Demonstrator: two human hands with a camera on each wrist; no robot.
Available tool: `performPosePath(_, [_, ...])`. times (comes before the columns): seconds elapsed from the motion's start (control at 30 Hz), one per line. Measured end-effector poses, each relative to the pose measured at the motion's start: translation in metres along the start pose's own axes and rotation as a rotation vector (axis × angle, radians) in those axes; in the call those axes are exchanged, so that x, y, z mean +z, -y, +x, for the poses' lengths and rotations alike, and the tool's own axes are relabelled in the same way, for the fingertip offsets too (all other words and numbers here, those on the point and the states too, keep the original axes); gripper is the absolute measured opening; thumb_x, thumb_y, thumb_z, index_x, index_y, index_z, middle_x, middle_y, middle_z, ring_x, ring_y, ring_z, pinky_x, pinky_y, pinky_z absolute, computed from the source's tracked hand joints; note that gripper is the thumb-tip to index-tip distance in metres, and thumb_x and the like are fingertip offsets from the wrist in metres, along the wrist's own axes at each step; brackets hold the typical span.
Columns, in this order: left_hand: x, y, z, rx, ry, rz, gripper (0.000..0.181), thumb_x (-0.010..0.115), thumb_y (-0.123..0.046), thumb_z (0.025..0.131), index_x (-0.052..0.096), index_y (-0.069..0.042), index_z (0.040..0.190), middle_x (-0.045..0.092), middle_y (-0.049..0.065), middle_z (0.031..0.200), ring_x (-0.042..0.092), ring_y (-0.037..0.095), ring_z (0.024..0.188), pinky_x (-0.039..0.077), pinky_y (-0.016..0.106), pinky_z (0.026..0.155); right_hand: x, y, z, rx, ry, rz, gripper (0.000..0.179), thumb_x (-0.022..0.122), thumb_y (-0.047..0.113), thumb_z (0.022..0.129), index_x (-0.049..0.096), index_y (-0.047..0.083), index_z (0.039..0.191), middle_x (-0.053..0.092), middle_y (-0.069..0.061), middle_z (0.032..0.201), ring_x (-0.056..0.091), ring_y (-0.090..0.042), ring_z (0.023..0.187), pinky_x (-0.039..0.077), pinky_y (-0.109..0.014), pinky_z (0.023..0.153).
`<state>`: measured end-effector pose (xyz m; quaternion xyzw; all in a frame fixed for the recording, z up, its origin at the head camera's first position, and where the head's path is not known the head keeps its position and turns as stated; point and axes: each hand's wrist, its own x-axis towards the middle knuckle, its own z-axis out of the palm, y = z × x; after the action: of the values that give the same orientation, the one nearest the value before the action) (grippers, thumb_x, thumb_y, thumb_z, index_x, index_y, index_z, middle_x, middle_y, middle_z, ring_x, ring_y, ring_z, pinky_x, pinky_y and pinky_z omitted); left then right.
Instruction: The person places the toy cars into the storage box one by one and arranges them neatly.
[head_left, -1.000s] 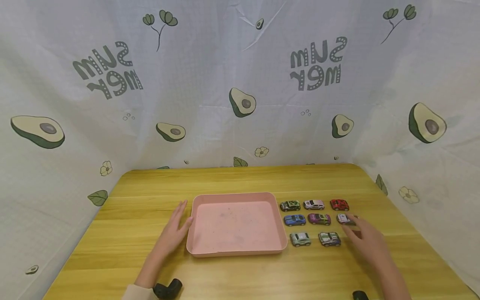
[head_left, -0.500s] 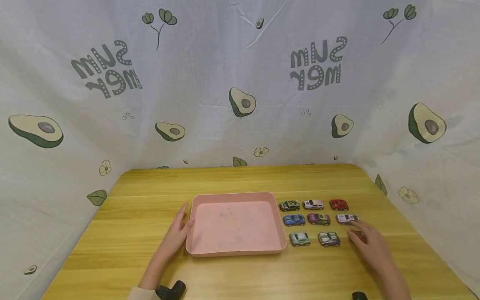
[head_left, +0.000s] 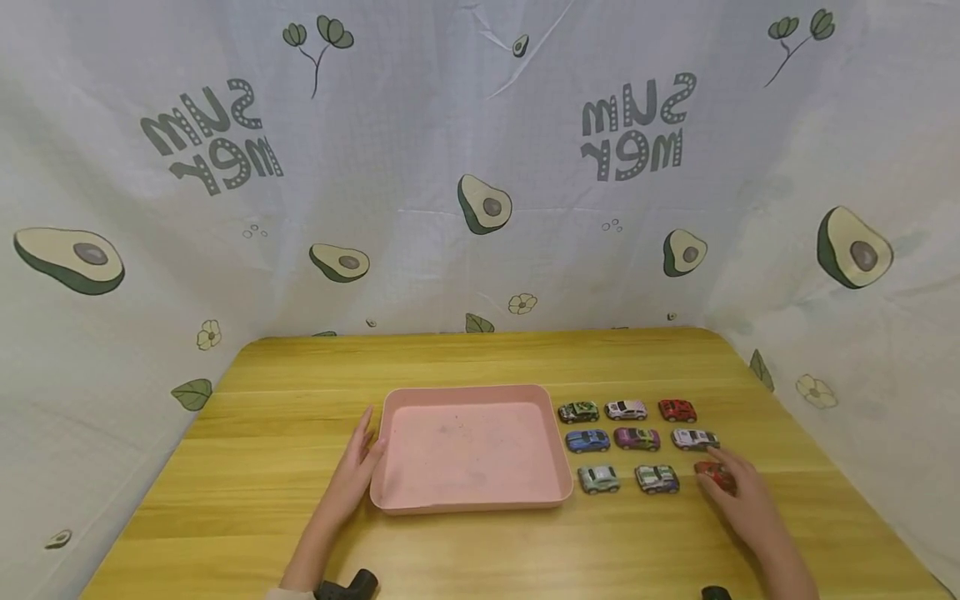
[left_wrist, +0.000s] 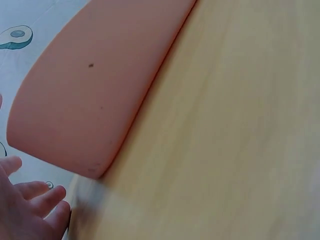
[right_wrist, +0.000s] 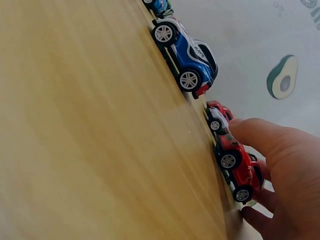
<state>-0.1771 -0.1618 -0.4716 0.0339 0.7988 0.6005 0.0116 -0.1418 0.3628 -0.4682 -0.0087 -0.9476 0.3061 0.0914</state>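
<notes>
My left hand [head_left: 354,472] rests along the left side of a pink tray [head_left: 566,475], its fingers straight and the thumb near the rim. In the left wrist view, the fingers [left_wrist: 47,202] are spread beside the tray's corner. On the table to the right, my right hand [head_left: 742,492] has its thumb and fingers curled around a red toy car [head_left: 716,475]. The right wrist view has that red car [right_wrist: 242,172] on its wheels, with the thumb [right_wrist: 255,132] by one end and the other fingers behind it. A white toy car [head_left: 695,438] stands just beyond the fingertips.
Several other toy cars stand in rows right of the tray: blue [head_left: 587,441], purple [head_left: 637,438], pale green [head_left: 598,478], white-and-green [head_left: 657,478] and another red one [head_left: 677,410]. A printed curtain [head_left: 420,250] hangs behind the wooden table [head_left: 480,558].
My right hand has drawn back from the white car toward me and down to the near red car. The left hand stays at the tray's side, with its arm shifted slightly right.
</notes>
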Motion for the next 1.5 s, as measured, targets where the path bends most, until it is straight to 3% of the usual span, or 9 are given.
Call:
performPosePath(0.17, [0.0026,-0.0022,-0.0090,-0.023,-0.004,-0.070,0.060,0.035,-0.030,0.098,0.004,-0.012,0.147,0.004,0.018,0.153,0.010,0.042,0.138,0.014,0.056,0.111,0.0029,-0.0003,-0.0043,0.015,-0.002,0.023,0.055,0.056,0.023,0.090,0.037,-0.013,0.128,0.031,-0.042,0.127,0.030,-0.059,0.112,0.026,-0.070,0.088])
performPosePath(0.47, [0.0054,-0.0027,-0.0046,0.001,0.009,-0.119,0.060,0.036,-0.025,0.099,0.005,-0.009,0.147,0.004,0.018,0.153,0.009,0.040,0.139,0.013,0.055,0.112,0.0003,-0.0011,-0.0022,0.012,-0.005,0.059,0.053,0.052,0.020,0.092,0.034,-0.012,0.131,0.027,-0.043,0.127,0.028,-0.061,0.111,0.025,-0.073,0.086])
performPosePath(0.8, [0.0064,0.0014,-0.0042,0.014,0.010,-0.108,0.056,0.037,-0.025,0.098,0.012,-0.012,0.147,0.010,0.017,0.152,0.013,0.038,0.139,0.016,0.050,0.111,-0.0024,-0.0001,0.0003,0.008,-0.007,0.044,0.052,0.051,0.021,0.093,0.035,-0.013,0.129,0.028,-0.043,0.126,0.028,-0.060,0.111,0.025,-0.071,0.087])
performPosePath(1.1, [0.0063,0.0032,-0.0049,0.002,0.020,-0.092,0.054,0.037,-0.027,0.098,0.015,-0.016,0.146,0.011,0.014,0.153,0.012,0.037,0.139,0.016,0.050,0.112,-0.0023,-0.0011,-0.0013,0.067,0.041,0.028,0.056,0.051,0.025,0.093,0.033,-0.012,0.131,0.024,-0.043,0.129,0.025,-0.061,0.114,0.024,-0.071,0.089])
performPosePath(1.5, [0.0056,0.0044,-0.0055,0.006,0.024,-0.090,0.053,0.037,-0.026,0.099,0.015,-0.020,0.146,0.011,0.012,0.153,0.012,0.036,0.140,0.016,0.049,0.112,-0.0005,-0.0017,-0.0003,0.060,0.040,0.034,0.052,0.053,0.013,0.090,0.033,-0.011,0.130,0.022,-0.042,0.131,0.023,-0.062,0.115,0.024,-0.071,0.089])
